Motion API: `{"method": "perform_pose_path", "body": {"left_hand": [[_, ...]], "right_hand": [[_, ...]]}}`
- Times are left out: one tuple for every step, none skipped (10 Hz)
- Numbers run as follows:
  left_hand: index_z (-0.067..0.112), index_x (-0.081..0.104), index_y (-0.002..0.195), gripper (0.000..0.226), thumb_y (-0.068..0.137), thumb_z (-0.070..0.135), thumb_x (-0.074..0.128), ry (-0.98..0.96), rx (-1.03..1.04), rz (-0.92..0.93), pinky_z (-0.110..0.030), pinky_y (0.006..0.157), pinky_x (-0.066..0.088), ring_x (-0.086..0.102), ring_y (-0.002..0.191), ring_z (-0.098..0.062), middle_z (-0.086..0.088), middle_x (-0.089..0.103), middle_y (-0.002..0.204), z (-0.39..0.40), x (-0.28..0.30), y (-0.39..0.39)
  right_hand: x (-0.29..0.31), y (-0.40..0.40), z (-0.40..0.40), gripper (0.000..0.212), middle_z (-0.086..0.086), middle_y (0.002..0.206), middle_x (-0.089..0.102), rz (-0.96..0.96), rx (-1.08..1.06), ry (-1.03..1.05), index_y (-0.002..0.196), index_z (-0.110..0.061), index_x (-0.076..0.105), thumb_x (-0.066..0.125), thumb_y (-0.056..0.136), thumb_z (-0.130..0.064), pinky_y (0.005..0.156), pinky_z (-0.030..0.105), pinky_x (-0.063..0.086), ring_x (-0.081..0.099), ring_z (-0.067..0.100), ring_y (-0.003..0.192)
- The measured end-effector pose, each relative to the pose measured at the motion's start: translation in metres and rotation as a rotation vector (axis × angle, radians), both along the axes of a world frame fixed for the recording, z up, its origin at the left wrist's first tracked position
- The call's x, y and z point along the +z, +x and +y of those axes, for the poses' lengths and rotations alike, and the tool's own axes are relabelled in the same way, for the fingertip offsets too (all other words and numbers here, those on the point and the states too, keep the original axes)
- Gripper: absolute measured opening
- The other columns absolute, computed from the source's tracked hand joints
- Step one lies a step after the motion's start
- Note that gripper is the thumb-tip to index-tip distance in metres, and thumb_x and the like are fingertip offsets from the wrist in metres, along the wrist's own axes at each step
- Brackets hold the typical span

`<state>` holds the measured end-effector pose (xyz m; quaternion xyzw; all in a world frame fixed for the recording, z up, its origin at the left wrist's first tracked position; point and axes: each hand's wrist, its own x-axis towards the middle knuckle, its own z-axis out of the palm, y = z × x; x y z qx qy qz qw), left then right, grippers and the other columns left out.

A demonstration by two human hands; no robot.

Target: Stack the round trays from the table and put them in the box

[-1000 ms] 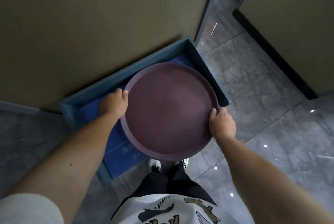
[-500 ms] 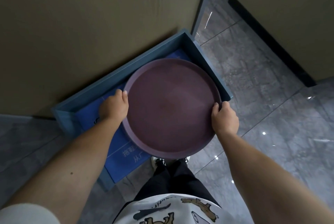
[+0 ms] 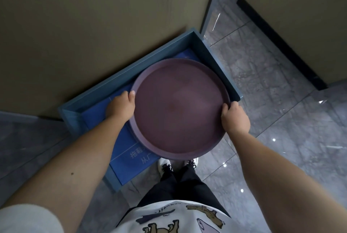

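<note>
Over blue box on floor: we've lowered purple trays closer; left hand, right hand each pinching rim. Drop-in next.

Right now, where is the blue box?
In the head view, the blue box sits on the grey floor against the tan wall, directly beneath the round purple tray held by both hands, just ahead of the person's shoes.

Matt plastic tray — glossy stone floor.
</note>
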<state>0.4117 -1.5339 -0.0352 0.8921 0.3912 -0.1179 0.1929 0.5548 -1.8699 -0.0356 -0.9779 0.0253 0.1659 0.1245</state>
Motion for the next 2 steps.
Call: {"method": "perform_pose_path", "body": {"left_hand": [[0.007, 0.053, 0.102, 0.06, 0.097, 0.055, 0.017, -0.008, 0.021, 0.017, -0.038, 0.058, 0.038, 0.053, 0.074, -0.029, -0.014, 0.061, 0.093, -0.001, 0.013, -0.002], [0.004, 0.052, 0.104, 0.054, 0.099, 0.048, 0.022, 0.073, 0.022, 0.011, -0.038, 0.056, 0.037, 0.054, 0.079, -0.032, -0.019, 0.06, 0.102, -0.012, 0.026, -0.011]], "right_hand": [[0.014, -0.003, -0.003, 0.04, 0.012, 0.107, 0.056, -0.065, 0.038, -0.059, 0.105, -0.011, 0.049, 0.033, 0.096, -0.046, 0.062, 0.037, 0.037, 0.055, 0.031, 0.078], [0.029, -0.011, -0.001, 0.033, 0.012, 0.098, 0.057, -0.196, 0.164, -0.02, 0.097, -0.009, 0.051, 0.039, 0.094, -0.04, 0.057, 0.035, 0.036, 0.051, 0.028, 0.071]]}}
